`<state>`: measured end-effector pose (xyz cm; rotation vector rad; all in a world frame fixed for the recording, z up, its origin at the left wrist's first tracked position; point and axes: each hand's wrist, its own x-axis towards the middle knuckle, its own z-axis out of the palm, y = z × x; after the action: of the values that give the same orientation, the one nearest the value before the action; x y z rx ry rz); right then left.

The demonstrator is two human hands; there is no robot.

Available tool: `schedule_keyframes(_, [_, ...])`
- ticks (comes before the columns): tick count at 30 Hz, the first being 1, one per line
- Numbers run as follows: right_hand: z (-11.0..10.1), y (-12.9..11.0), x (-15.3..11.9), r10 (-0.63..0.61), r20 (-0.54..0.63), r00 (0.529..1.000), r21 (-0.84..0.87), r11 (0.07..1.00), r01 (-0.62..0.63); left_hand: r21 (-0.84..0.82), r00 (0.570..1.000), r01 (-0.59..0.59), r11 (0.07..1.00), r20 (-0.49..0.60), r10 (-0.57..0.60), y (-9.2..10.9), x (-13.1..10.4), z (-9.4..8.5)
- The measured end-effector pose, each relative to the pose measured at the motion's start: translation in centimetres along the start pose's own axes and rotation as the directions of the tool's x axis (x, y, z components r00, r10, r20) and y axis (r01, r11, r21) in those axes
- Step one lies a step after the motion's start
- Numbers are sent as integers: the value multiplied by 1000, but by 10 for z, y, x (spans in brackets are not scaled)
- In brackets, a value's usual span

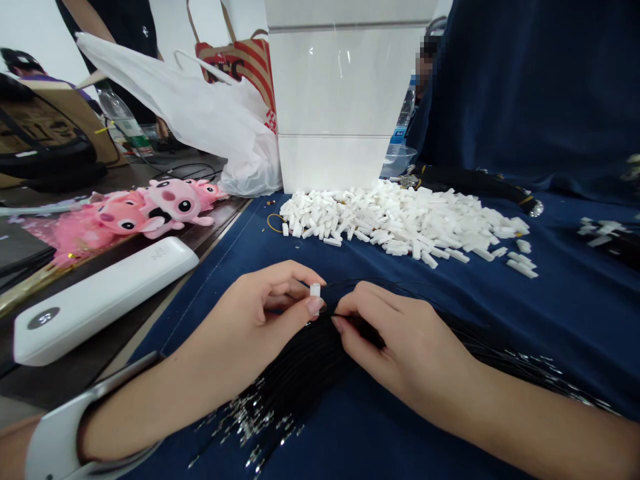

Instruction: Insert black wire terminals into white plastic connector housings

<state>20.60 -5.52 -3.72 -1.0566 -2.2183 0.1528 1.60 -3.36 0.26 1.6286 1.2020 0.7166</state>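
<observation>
Blue cloth [565, 313]: covers the table [110, 348]; I see its left edge run beside a white device [110, 300].
White box [340, 87]: limits reach at the back.
Wire bundle [310, 360]: near side, many metal tips [250, 413] bare.
Housing heap [400, 217]: many loose, so I judge much remains; open cloth before it gives room.
Right hand [395, 333]: grip pinching wire, it seems.
Left hand [265, 300]: grip pinching one white connector housing [315, 291], just beside the right hand.
Right-side pieces [605, 230]: perhaps finished; I can't tell.

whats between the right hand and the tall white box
In the head view, from the right hand to the white box: some thin black strands, a strip of blue cloth, then a heap of small white pieces.
</observation>
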Motion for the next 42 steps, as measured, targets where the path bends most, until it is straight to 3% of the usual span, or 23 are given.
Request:
schedule_keyframes(4, [1, 2, -1, 65, -99, 993, -97, 992, -75, -53, 994, -10, 999, 106, 16, -1, 3, -3])
schedule_keyframes(10, [3, 4, -3, -28, -28, 999, -245, 969, 21, -72, 981, -12, 997, 192, 26, -4, 1, -3])
schedule_keyframes(16, [5, 5, -4, -96, -40, 995, -284, 955, 80, -140, 972, 39, 989, 234, -5, -2, -3, -4])
schedule_keyframes(22, [7, 7, -3, -155, -70, 985, -286, 950, 130, -245, 961, 31, 969, 274, 39, -5, -1, -6])
schedule_keyframes(31, [10, 11, -5, -200, -62, 978, -265, 948, 177, -208, 950, 87, 974, 311, -18, -5, -3, -7])
schedule_keyframes(37, [5, 1, -2, -196, -49, 979, -294, 940, 173, -128, 941, 51, 990, 338, -4, -3, -6, -8])
schedule_keyframes(42, [0, -1, -4, -160, -125, 979, -338, 935, 109, -189, 934, 14, 982, 352, 55, 0, -6, -9])
